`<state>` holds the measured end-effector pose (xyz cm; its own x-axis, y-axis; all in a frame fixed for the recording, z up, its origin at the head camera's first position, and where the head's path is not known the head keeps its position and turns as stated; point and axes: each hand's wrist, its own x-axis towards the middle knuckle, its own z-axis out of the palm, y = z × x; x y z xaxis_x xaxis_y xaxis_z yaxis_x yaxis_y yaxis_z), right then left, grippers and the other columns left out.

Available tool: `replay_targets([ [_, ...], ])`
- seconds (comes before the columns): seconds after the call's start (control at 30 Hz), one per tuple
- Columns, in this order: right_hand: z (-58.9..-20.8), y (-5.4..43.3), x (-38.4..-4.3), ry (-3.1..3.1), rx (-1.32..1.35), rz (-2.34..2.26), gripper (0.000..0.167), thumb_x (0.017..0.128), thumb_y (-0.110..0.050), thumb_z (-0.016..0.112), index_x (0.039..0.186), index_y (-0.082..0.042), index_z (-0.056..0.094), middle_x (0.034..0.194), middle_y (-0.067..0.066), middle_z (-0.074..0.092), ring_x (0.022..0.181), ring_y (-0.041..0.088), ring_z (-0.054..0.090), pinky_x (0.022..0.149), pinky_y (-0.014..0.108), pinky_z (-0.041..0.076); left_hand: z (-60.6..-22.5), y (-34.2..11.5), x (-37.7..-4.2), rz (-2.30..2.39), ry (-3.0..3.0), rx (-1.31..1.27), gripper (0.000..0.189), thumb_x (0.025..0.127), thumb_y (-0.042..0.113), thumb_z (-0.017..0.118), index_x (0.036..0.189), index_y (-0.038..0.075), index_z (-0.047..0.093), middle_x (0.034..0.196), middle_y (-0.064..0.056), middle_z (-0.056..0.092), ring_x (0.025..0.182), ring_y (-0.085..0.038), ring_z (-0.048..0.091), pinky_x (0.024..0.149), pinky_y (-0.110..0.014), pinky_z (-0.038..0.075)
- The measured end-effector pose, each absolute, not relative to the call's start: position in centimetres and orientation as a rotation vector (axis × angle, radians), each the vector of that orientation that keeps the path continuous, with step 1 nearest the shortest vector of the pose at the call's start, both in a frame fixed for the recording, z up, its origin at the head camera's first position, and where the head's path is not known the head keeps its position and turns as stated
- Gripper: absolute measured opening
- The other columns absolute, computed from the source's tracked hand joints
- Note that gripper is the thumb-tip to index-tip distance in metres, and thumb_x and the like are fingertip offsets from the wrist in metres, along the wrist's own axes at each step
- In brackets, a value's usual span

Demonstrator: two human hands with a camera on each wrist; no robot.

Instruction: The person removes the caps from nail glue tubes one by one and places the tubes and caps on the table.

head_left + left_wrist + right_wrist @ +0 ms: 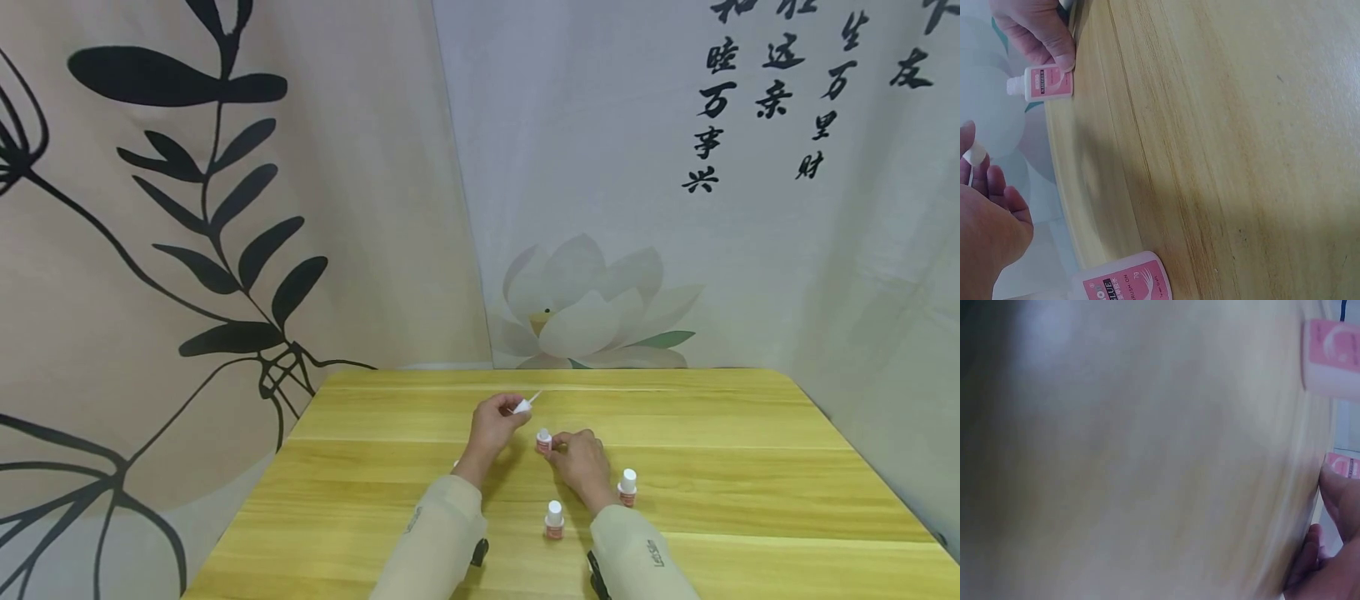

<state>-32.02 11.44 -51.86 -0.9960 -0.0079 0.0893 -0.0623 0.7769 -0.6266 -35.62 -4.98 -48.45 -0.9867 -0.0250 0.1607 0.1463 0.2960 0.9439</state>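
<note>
The step in hand looks like working on a small glue bottle (543, 442) with its cap taken off: it stands upright on the table (720, 492), with a short pale neck showing in the left wrist view where its neighbours carry taller white caps. The right hand (582, 461) has its grip on this bottle, pinching it low by the label between thumb and finger. The left hand (493, 427) is raised over the table to the left of the bottle and pinches a white cap (522, 406) whose thin stem (536, 396) points up and away, clear of the bottle's mouth. Two more bottles stand upright with caps on, one (554, 521) between the forearms and one (627, 487) just beside the right wrist; something small and white (456, 463) peeks out by the left forearm, too hidden to name in the head view. If the cap is to go back on, the next move would call for turning the stem downward, lining it up over the narrow neck and lowering it gently, while the right hand holds the bottle steady, since a light bottle could tip.
</note>
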Motion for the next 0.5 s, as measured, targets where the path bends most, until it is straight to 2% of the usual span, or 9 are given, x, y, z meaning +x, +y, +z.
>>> replay_targets([
  [0.5, -51.92, 11.36, -32.06, -2.893, 0.044, 1.018, 0.017, 0.089, -0.021, 0.073, 0.104, -0.014, 0.075, 0.109, 0.018, 0.055, 0.092, 0.031, 0.051, 0.072, 0.044, 0.046, -48.34, -4.82, -35.67, -1.809, -2.399, -0.115, 0.02, 0.086, 0.01, 0.076, 0.104, 0.003, 0.071, 0.088, -0.002, 0.064, 0.081, -0.015, 0.055, 0.073, -0.03, 0.047],
])
